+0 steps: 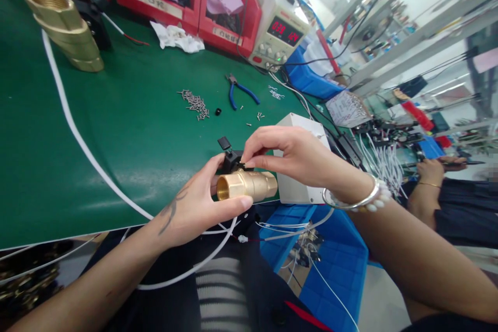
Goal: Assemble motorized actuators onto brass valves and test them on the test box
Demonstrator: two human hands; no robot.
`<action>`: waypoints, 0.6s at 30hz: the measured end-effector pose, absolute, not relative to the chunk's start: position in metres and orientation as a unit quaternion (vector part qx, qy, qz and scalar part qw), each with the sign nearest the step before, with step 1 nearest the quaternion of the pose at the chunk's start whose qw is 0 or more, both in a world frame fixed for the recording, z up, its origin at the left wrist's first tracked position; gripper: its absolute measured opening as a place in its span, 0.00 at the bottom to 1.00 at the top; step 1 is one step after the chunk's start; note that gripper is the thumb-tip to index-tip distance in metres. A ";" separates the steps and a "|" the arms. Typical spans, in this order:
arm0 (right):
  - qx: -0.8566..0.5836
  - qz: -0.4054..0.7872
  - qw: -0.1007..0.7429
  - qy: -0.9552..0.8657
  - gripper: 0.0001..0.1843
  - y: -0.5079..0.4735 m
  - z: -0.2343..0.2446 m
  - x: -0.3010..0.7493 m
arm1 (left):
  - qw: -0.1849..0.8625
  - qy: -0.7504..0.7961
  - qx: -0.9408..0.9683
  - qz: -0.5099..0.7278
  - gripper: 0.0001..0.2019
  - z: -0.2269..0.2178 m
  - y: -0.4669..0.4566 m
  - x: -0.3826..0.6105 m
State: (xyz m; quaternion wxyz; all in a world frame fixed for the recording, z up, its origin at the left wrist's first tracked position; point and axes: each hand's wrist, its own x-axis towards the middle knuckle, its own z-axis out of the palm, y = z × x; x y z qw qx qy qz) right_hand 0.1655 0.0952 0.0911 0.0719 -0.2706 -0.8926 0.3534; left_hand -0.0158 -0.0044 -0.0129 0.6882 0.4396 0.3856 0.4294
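Note:
A brass valve body (249,185) with threaded ends lies sideways in my left hand (210,199), whose thumb presses along its near side. Behind the brass sits a black housing (232,162) with a small black flap (224,142) sticking up. The fingertips of my right hand (280,150) are pinched together at the top of this housing. What they pinch, if anything, is too small to make out. A white cable (218,254) loops below my left hand. Another brass valve (64,28) stands at the far left of the green bench.
Small screws (194,105), blue-handled cutters (243,91) and a black cap (218,111) lie beyond my hands. A grey box (293,187) stands right of the valve. Red bins (155,8) and a power supply (280,36) line the back. A blue crate (338,270) is below; a co-worker's hand (430,171) shows right.

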 end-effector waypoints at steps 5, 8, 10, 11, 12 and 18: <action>-0.217 0.294 0.069 -0.928 0.08 0.097 0.083 0.164 | 0.682 0.403 0.441 0.422 0.34 -0.009 -0.004 -0.014; -0.221 0.240 0.051 -0.944 0.08 0.094 0.086 0.161 | 0.688 0.395 0.433 0.428 0.32 -0.009 -0.005 -0.014; -0.235 0.201 0.021 -0.951 0.09 0.091 0.089 0.156 | 0.682 0.400 0.438 0.429 0.32 -0.009 -0.005 -0.014; -0.242 0.188 0.003 -0.952 0.09 0.089 0.091 0.153 | 0.676 0.404 0.443 0.428 0.32 -0.010 -0.005 -0.015; -0.247 0.181 -0.017 -0.952 0.10 0.088 0.093 0.149 | 0.670 0.409 0.449 0.427 0.32 -0.010 -0.005 -0.015; -0.293 0.239 -0.108 -0.919 0.13 0.118 0.098 0.129 | 0.671 0.400 0.445 0.437 0.34 -0.012 -0.006 -0.014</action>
